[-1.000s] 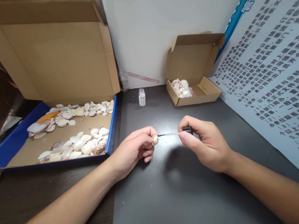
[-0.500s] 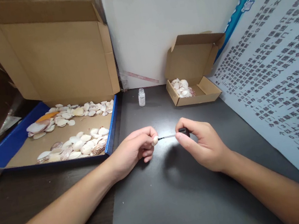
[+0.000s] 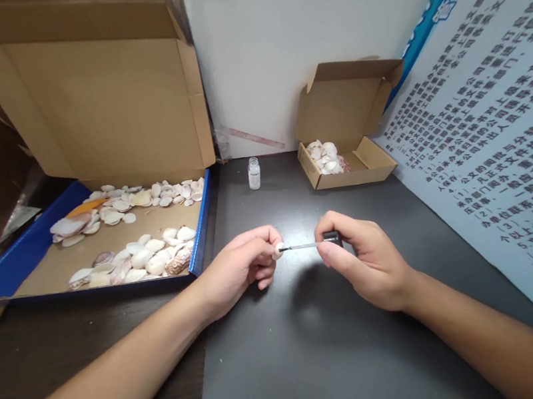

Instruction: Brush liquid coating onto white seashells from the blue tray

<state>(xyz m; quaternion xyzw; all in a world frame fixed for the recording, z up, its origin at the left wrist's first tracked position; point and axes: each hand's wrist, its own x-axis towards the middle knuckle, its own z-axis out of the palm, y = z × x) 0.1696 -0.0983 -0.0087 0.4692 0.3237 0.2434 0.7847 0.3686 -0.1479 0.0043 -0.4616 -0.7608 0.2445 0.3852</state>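
Note:
Between thumb and fingers of my left hand [image 3: 252,259] is a small white seashell [image 3: 279,251], mostly covered by the fingertips. My right hand [image 3: 361,255] pinches the black cap of a thin brush [image 3: 301,246]. The brush's dark tip points left and meets the face of the shell. Behind the hands, an uncapped small clear glass bottle [image 3: 254,174] with a printed label stands upright on the dark grey table mat [image 3: 274,373].
A large open blue box [image 3: 39,235] with a cardboard lid holds many seashells on the left. A smaller open cardboard box [image 3: 354,177] with white shells stands at the back right. A white wall rises behind; a printed poster [image 3: 505,141] lines the right side.
The brush has shifted slightly, with its tip now further over the shell's face. My right hand has moved a little right and down. The whole view has drifted slightly.

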